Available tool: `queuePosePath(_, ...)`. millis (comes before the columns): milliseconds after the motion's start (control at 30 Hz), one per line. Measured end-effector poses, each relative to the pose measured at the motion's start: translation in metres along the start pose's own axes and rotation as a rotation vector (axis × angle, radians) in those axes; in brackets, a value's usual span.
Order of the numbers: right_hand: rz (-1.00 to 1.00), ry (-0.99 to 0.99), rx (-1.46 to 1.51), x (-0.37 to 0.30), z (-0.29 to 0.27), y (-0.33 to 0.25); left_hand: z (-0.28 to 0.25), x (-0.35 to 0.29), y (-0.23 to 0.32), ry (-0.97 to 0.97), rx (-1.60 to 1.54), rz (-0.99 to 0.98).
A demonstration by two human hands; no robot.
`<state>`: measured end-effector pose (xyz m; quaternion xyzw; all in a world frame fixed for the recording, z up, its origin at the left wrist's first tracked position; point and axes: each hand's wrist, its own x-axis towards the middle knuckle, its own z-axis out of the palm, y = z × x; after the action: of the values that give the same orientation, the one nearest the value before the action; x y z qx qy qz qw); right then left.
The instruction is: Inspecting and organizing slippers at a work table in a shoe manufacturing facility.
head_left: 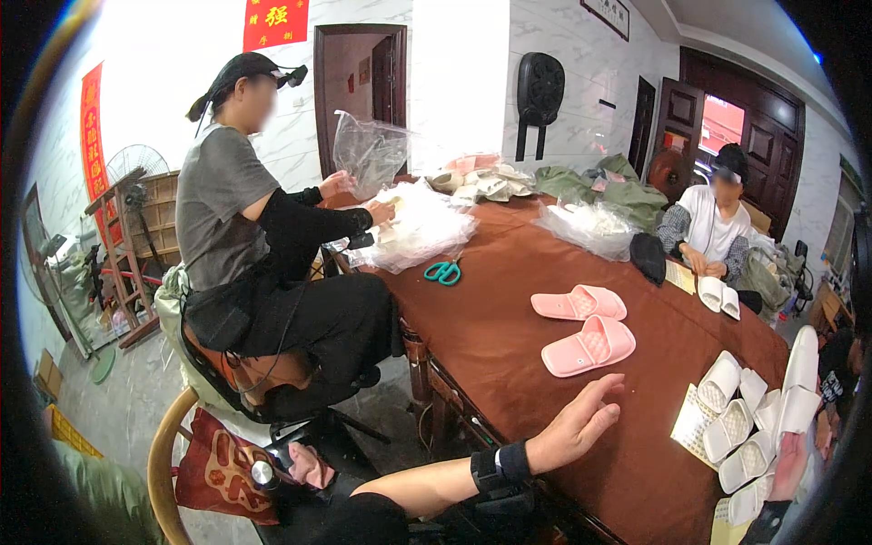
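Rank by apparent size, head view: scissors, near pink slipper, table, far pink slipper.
1. Table
2. Near pink slipper, far pink slipper: near looks larger, but closeness makes it unsure, so unranked
3. Scissors

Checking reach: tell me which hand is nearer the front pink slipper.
Left. The left hand is open, just below the front pink slipper in the picture, not touching it; the right hand is farther off, beside white slippers at the right edge.
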<state>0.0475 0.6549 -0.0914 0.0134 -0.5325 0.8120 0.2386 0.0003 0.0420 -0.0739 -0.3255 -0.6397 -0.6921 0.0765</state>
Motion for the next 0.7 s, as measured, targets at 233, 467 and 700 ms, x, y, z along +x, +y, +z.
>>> queuePosePath(233,0.06,0.002,-0.096,0.008,-0.043,0.017,0.002,-0.002,0.003,-0.025,0.031,0.005)
queuePosePath(467,-0.094,0.075,-0.379,-0.067,0.162,-0.003,0.012,0.016,0.025,-0.006,-0.239,-0.054)
queuePosePath(700,-0.195,-0.423,-0.868,-0.144,0.35,0.034,0.034,0.081,0.046,0.171,-0.625,-0.053)
